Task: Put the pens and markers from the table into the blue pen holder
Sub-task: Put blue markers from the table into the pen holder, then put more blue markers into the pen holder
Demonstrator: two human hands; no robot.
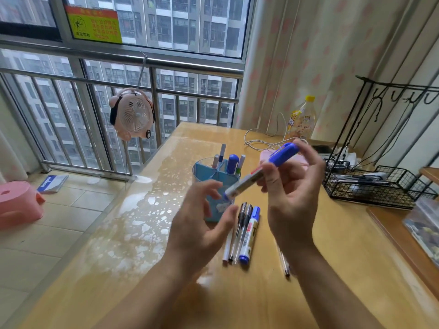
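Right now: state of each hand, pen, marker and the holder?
right hand: holds blue-capped marker, capped, tilted in the air over the holder
left hand: open, empty
blue pen holder: upright, several pens and markers inside
blue marker: capped, flat on table
black pens: on table beside it
clear pen: on table, apart
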